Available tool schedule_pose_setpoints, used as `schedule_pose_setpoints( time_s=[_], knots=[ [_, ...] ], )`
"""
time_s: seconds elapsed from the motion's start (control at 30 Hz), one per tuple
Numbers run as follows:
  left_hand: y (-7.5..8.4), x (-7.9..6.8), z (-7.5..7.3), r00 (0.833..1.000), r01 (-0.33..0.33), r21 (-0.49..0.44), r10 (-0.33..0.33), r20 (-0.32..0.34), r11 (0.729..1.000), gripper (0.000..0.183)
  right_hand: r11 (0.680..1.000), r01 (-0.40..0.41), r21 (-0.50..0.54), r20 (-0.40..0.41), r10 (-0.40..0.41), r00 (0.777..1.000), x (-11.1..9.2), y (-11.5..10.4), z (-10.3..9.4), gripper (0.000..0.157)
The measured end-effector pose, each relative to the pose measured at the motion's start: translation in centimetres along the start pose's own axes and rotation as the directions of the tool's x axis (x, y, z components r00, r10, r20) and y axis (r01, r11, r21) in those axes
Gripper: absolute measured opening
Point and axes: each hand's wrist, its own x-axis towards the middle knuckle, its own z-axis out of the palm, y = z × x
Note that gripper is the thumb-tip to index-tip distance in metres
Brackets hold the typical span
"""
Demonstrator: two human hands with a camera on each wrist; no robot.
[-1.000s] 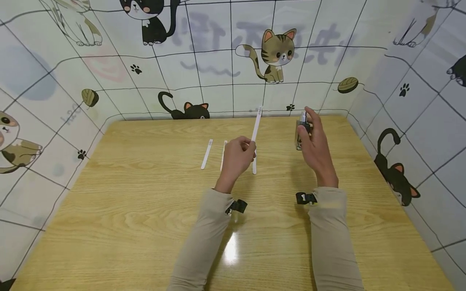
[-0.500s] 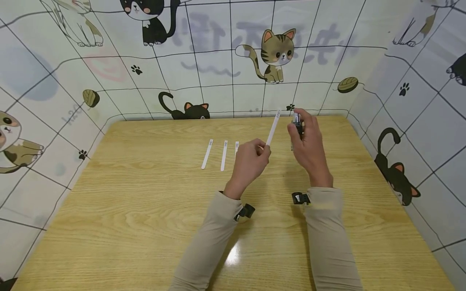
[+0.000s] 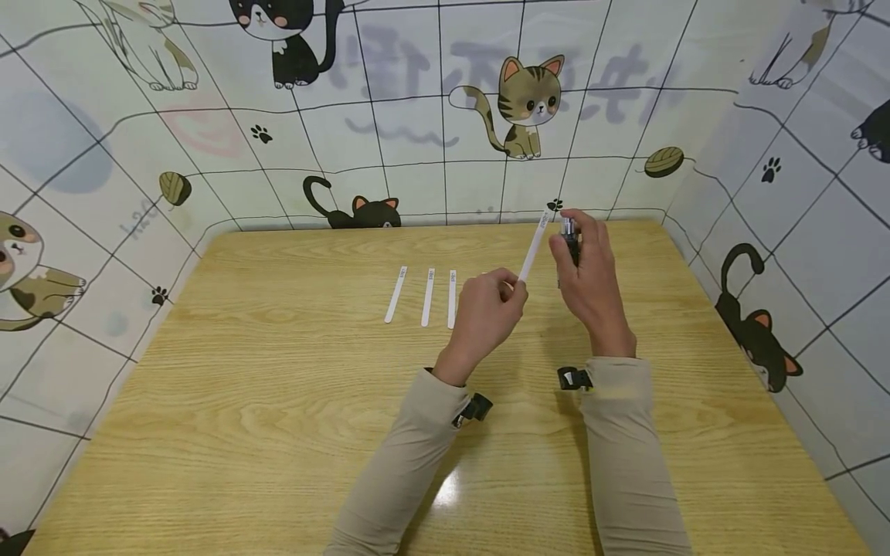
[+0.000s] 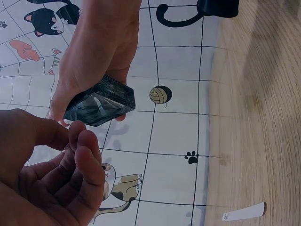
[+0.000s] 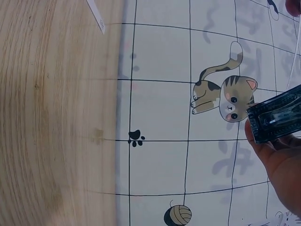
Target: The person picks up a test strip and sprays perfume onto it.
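Note:
My left hand [image 3: 487,313] pinches the lower end of a white paper test strip [image 3: 534,245], which slants up and to the right. My right hand [image 3: 594,282] grips a small dark glass perfume spray bottle [image 3: 571,245], the index finger on top of its silver sprayer. The strip's printed upper end is close beside the sprayer. In the left wrist view the bottle's thick glass base [image 4: 101,106] faces the camera, just beyond the left fingertips. In the right wrist view the bottle [image 5: 277,115] lies across the curled fingers; its top is out of frame.
Three more white strips lie in a row on the wooden table [image 3: 278,401], left of the hands: a left one [image 3: 395,295], a middle one [image 3: 427,297] and a right one [image 3: 453,299]. A cat-printed wall covering [image 3: 417,131] rises behind the table and along both sides.
The left hand has moved right with its strip, bringing the upper end next to the sprayer and uncovering the strips on the table. The right hand has shifted slightly left with the bottle.

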Motion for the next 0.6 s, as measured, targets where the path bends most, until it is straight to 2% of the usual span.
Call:
schedule_pose_setpoints(
  time_s=[0.27,0.6],
  knots=[
    [-0.27,0.08,-0.41,1.000,0.014,0.020,-0.014,-0.021,1.000,0.022,0.998,-0.011,-0.056,0.037,0.013,0.999,-0.14,0.00,0.07,0.055],
    [-0.02,0.07,-0.32,1.000,0.011,-0.003,-0.011,-0.016,1.000,0.022,0.998,0.000,-0.062,-0.036,-0.002,0.999,-0.05,-0.15,0.19,0.052]
  ],
)
